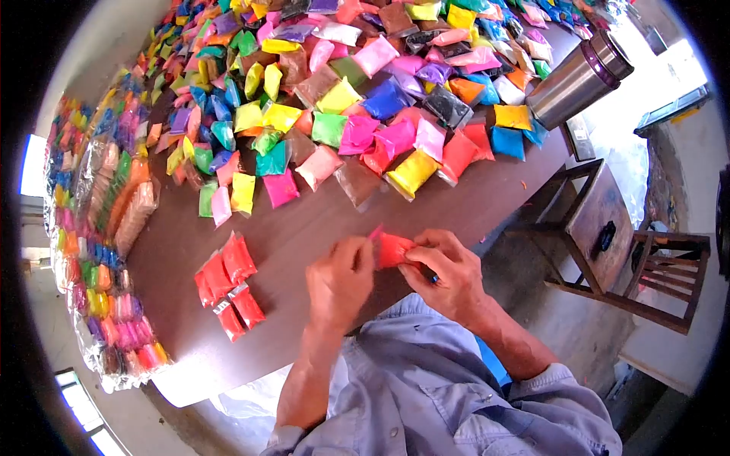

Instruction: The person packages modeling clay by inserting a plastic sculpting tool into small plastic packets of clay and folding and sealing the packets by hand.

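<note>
A small red-pink plastic packet (392, 251) is held up between my two hands, just above the front edge of the table. My left hand (340, 275) is closed at the packet's left end, its fingertips curled and partly hidden. At the other end, the thumb and fingers of my right hand (447, 270) pinch the packet. To the left of my hands lies a group of several red packets (218, 273) set close together; small black-and-white printed strips show between some of them.
A big heap of small colourful packets (334, 99) covers the back of the brown table (304, 220). Large clear bags of packets (114, 304) stand along the left edge. A steel flask (574, 87) is at the back right. A wooden chair (601, 228) stands right of the table.
</note>
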Tool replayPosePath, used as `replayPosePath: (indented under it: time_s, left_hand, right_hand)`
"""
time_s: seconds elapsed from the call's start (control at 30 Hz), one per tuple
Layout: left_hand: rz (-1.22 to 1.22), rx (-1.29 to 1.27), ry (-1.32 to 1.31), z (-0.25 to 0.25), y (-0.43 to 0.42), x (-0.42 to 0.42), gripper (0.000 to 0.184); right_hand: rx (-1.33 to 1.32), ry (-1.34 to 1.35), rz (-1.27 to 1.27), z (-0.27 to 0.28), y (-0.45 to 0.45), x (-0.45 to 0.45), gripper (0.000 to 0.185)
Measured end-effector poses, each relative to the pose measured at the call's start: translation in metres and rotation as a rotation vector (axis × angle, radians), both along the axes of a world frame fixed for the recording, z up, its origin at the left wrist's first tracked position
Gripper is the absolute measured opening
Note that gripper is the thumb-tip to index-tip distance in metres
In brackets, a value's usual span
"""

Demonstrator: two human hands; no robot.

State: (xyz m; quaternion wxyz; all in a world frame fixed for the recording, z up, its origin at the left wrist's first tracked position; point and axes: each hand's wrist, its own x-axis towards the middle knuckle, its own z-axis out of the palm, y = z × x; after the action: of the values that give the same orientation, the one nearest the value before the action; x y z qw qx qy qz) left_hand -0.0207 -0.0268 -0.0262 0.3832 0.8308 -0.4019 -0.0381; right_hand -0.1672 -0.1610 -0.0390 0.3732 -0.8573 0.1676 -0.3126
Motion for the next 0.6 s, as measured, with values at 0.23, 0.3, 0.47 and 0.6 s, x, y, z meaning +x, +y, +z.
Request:
replayPosePath:
  time_s: [0.23, 0.3, 0.47, 0.6]
  left_hand:
    - [0.003, -0.059, 0.093, 0.012, 0.009, -0.02, 0.009]
    - [0.001, -0.06, 0.07, 0.008, 0.008, -0.023, 0.008]
    - [0.102, -0.044, 0.157, 0.006, 0.008, -0.008, 0.006]
    - [0.056, -0.086, 0.203, 0.018, 0.007, -0.018, 0.006]
  right_hand:
    - [-0.024, 0.003, -0.029, -0.002, 0.002, 0.002, 0.032]
    - [-0.022, 0.011, -0.031, -0.002, 0.002, 0.0, 0.032]
    - [-0.011, 0.002, -0.032, -0.003, 0.003, 0.001, 0.031]
    - [-0.001, 0.008, -0.043, -0.003, 0.004, 0.001, 0.031]
